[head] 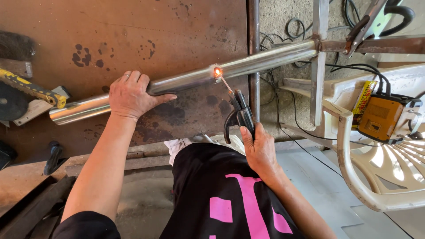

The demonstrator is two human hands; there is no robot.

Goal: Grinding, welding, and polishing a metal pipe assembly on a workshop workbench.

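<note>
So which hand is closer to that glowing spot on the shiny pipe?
The right hand, though neither touches it. It sits just below the glowing spot, holding the electrode holder. The left hand grips the pipe farther along, to the spot's left.

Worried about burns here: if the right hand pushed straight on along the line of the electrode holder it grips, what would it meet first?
Probably the shiny steel pipe. The right hand aims the holder and rod up-left, and the rod tip already glows at the pipe's seam.
</note>
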